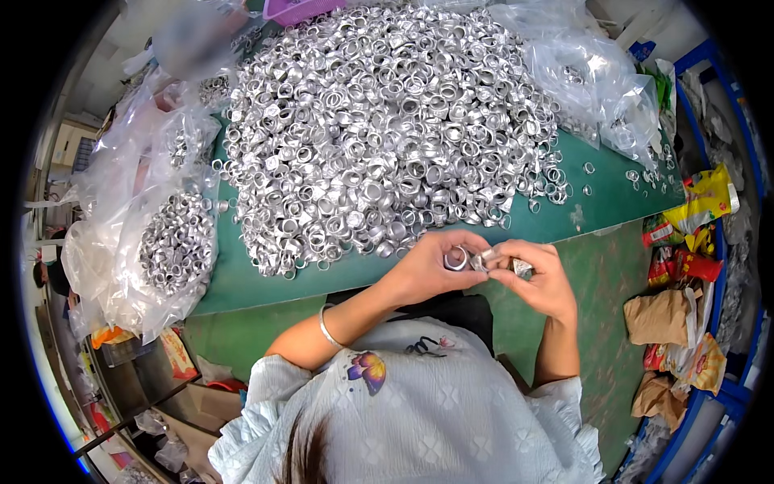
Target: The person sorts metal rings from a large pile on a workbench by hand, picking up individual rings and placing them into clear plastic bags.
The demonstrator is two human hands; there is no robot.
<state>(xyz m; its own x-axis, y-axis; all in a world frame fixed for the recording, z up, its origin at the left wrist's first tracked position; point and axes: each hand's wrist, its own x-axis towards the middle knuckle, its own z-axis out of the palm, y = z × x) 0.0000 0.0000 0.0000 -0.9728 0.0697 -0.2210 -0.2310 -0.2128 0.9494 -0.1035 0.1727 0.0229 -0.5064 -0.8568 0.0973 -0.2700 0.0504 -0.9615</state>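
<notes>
A large heap of silver metal rings (387, 121) covers most of the green table (564, 218). Just past the table's near edge, my left hand (431, 266) curls around a few silver rings (457, 258), one of them showing round between thumb and fingers. My right hand (544, 278) is closed too, its thumb and fingertips pinching a silver ring (488, 255) close to the left fingertips. Another shiny ring piece (522, 267) shows within the right hand's fingers. How many rings each hand holds is partly hidden by the fingers.
Clear plastic bags of rings lie left (179, 242) and at the back right (597, 77). A purple basket (302, 8) stands at the far edge. Loose rings (588, 168) lie right of the heap. Snack packets and a brown paper bag (661, 317) fill a blue rack (750, 242) on the right.
</notes>
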